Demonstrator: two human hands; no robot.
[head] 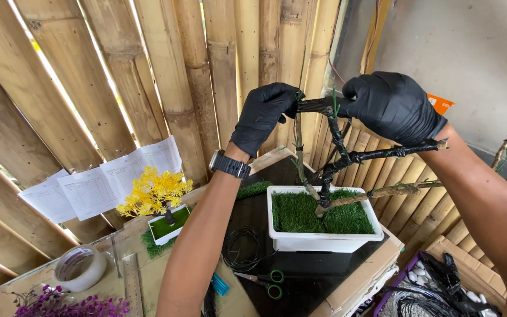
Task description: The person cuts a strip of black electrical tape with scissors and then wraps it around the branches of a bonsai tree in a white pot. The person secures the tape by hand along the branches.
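Both my hands wear black gloves. My left hand (264,115) and my right hand (391,105) pinch the top of a black-wrapped branch (340,141) of a small artificial tree. The tree's trunk stands in a white rectangular pot (324,239) filled with green fake grass. Other side branches, one wrapped black and one bare brown, stick out to the right below my right hand. A thin green wire shows between my hands. A black watch sits on my left wrist.
Green-handled scissors (263,283) and a coil of black wire (240,249) lie on the black board before the pot. A small yellow tree (154,194), a tape roll (78,267), a ruler, purple flowers (71,305) and papers sit left. Bamboo wall behind.
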